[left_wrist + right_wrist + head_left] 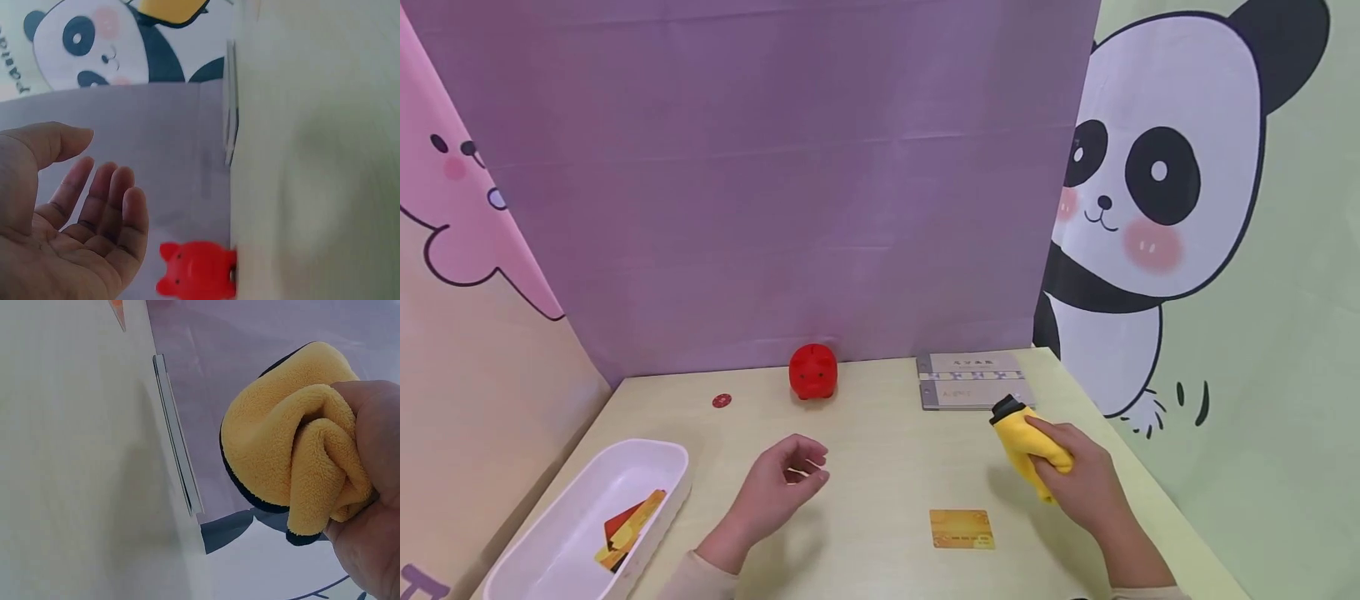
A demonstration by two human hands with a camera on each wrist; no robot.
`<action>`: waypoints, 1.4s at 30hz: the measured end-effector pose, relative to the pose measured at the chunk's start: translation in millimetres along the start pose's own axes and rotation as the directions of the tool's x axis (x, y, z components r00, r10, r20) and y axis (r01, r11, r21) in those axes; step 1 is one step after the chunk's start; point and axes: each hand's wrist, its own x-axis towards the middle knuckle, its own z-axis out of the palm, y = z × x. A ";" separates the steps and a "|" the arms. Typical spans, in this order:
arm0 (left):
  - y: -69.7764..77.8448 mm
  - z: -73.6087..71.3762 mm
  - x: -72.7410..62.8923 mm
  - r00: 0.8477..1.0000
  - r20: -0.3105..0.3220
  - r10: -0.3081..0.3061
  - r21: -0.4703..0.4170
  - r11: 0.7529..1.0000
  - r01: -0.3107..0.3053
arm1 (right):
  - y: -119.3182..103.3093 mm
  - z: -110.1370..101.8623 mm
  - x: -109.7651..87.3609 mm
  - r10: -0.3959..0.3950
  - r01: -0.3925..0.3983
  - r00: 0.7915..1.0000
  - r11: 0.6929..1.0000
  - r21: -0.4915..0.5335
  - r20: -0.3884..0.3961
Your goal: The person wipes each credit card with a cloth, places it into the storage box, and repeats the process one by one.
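My right hand [1078, 475] grips a bunched yellow cloth [1028, 446] with black edging, held above the right side of the table. The right wrist view shows the same cloth [281, 437] folded over on itself in the fingers. My left hand [778, 483] hovers over the table left of the middle, its fingers loosely bent and holding nothing; in the left wrist view the palm of this hand [81, 231] shows. Between the hands, nearer the front, a gold card [962, 529] lies flat on the table.
A red piggy bank [813, 372] stands at the back, with a small red disc [722, 401] to its left. A grey notebook [973, 392] lies at the back right. The white tray [673, 454] on the left holds several cards [632, 529]. Purple cloth [775, 208] hangs behind the table.
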 end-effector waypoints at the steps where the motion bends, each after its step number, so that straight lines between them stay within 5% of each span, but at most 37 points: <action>1: 0.2 5.9 3.0 1.000 0.026 0.011 0.001 1.000 -0.011 | 1.3 -0.1 -0.6 0.004 -0.004 1.000 1.000 0.004 -0.003; 8: 3.8 43.7 19.7 0.985 0.165 0.043 0.005 0.999 -0.045 | 8.6 -4.3 -4.5 0.061 -0.060 0.998 0.998 0.032 -0.002; 17: 6.4 85.9 31.9 0.955 0.296 -0.029 0.033 0.999 0.020 | 17.4 -6.0 -5.5 0.084 -0.083 0.996 0.995 0.048 -0.015; 30: 5.6 124.8 40.4 0.920 0.384 -0.074 0.084 0.995 0.045 | 22.0 -11.1 -4.5 0.142 -0.142 0.990 0.989 0.047 -0.007; 42: 15.8 145.7 46.3 0.902 0.418 -0.109 0.262 0.965 -0.005 | 25.4 -9.7 -4.9 0.161 -0.162 0.987 0.985 0.068 0.015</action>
